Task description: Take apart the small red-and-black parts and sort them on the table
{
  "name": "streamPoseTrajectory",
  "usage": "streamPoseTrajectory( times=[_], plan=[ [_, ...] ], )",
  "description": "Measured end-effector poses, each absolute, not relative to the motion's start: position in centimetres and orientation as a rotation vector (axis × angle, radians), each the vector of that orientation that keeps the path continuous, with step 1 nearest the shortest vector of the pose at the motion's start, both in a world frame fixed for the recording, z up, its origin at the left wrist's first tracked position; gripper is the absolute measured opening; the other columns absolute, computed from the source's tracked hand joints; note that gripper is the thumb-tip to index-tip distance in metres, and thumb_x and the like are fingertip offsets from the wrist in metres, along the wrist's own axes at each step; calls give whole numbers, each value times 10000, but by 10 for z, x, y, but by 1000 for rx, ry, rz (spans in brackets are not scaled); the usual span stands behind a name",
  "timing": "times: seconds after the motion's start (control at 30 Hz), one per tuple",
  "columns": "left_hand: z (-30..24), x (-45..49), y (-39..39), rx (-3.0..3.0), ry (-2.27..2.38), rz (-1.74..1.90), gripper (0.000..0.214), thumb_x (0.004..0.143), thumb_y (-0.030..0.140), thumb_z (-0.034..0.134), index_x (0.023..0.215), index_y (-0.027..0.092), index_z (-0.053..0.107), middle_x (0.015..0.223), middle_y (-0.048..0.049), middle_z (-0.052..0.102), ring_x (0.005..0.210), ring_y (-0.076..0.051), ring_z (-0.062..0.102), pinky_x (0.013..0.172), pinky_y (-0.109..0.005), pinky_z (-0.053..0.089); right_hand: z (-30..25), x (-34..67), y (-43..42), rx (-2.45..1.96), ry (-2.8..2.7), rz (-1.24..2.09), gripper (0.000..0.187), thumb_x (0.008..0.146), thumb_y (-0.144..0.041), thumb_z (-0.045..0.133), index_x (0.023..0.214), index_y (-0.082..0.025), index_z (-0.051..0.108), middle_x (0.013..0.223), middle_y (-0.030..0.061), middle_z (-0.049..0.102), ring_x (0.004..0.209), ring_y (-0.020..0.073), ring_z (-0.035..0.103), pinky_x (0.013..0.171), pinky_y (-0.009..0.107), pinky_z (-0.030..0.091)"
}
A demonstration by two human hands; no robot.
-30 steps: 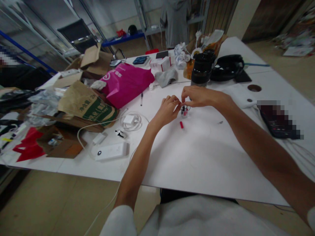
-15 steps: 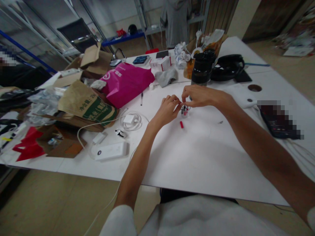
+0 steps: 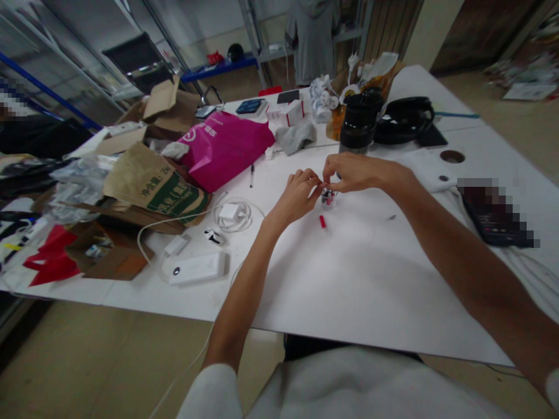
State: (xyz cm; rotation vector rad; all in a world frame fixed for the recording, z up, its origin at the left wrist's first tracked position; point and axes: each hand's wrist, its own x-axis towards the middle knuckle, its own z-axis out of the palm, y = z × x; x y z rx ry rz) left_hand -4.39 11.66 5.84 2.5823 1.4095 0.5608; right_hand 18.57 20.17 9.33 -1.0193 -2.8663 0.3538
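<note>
Two hands meet at a small, round, see-through cup [image 3: 331,202] on the smooth white table [image 3: 358,291]. The fingers hide part of the cup's top and back. The left hand [image 3: 299,195] is bent, with its finger tips at the cup's left side. The right hand [image 3: 354,171] curls over from the other side, and its tips are close to the left hand's tips. Each hand's pinch looks narrow, but I cannot tell if either one holds anything, because the tips are too small and blurry. The right hand also covers the bottom of a tall black bottle with a lid [image 3: 358,121]. Blurry squares cover part of a flat black phone [image 3: 493,218] at the right.

A little red stick-shaped piece [image 3: 322,221] lies on the table, just on the near side of the cup. Farther back are a wrinkly grey cloth [image 3: 296,137] and a crinkly bright pink bag [image 3: 231,145].

Inside the cup are tiny black and red pieces, too small to count. At the left, an open brown cardboard box [image 3: 126,262] has little white and blue bits in it.
</note>
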Motion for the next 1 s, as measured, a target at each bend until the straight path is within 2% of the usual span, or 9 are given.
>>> streamPoseTrajectory(
  times=[0.53,0.8,1.0],
  plan=[
    [60,-44,117,2572,1408,554,332,1253,313,504,1244,203,816,1344,-167,756,1288,-355,643,1161,-541,495,105,185,194,-1057,-2881,372,248,952,-314,793,1120,-223,951,1137,118,888,1083,328,802,989,421,598],
    [55,-45,119,2581,1374,580,327,1247,301,517,1250,180,822,1312,-175,749,1266,-353,638,1145,-528,489,104,185,195,-1022,-2883,340,241,953,-326,795,1100,-213,949,1116,120,885,1060,326,801,987,426,602],
    [55,-45,119,2586,1370,595,292,1244,284,551,1233,180,824,1307,-167,748,1265,-348,649,1143,-513,490,101,188,197,-1010,-2858,370,256,958,-404,807,1083,-228,944,1089,113,881,1027,319,790,944,428,605]
  ],
)
